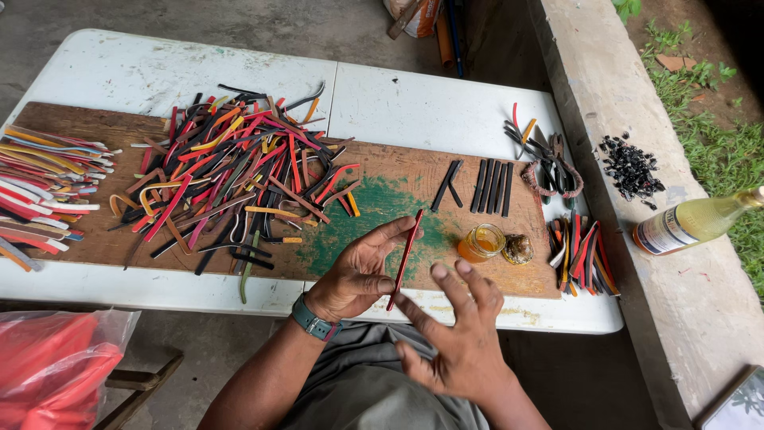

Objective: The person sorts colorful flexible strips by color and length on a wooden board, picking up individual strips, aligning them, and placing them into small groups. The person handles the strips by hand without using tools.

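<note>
Red and thin, a rubber strip (405,256) stands slanted in the left hand (360,275), pinched between thumb and fingertips over the table's (143,72) near edge. Beside it the right hand (458,338) is spread wide, holding nothing, its fingers just by the strip's lower end. Past them on the wooden board (374,191) sit a small jar of amber liquid (481,242) and a row of black strips (492,185). Left of these lies a loose heap of coloured strips (239,167).
</note>
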